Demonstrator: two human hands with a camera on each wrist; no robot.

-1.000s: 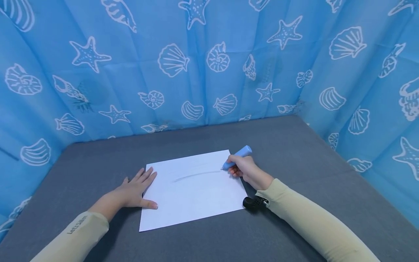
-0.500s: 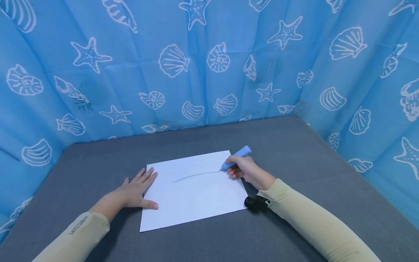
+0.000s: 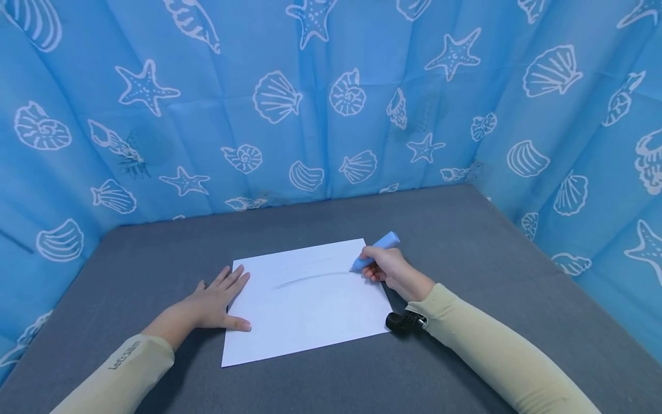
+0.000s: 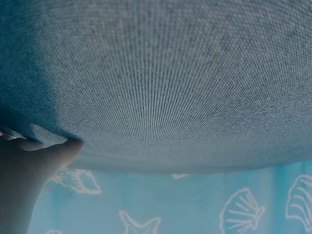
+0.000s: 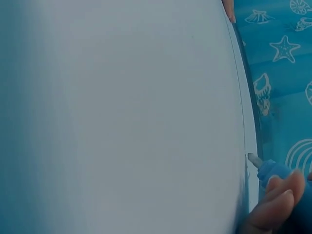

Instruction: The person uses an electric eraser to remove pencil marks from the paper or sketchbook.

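A white sheet of paper (image 3: pixel 305 322) lies on the grey cloth-covered table. Across its upper half runs a thin, faint, slightly curved line. My right hand (image 3: pixel 390 267) grips a light blue marker (image 3: pixel 387 240) near the paper's right edge, its tip at the right end of that line. In the right wrist view the marker (image 5: pixel 273 170) shows its pale tip at the sheet, with fingertips (image 5: pixel 278 207) around the barrel. My left hand (image 3: pixel 214 302) lies with fingers spread on the paper's left edge. Part of the left hand (image 4: pixel 44 161) shows dark in the left wrist view.
Grey cloth (image 3: pixel 434 230) covers the table around the sheet. A blue curtain (image 3: pixel 310 132) printed with white shells and starfish stands along the back and sides. A black wrist camera (image 3: pixel 400 322) sits under the right sleeve, by the paper's lower right corner.
The marker tip has shifted very slightly left, then back right, near the line's right end. The left hand stays in place on the paper; the whole view has drifted slightly.
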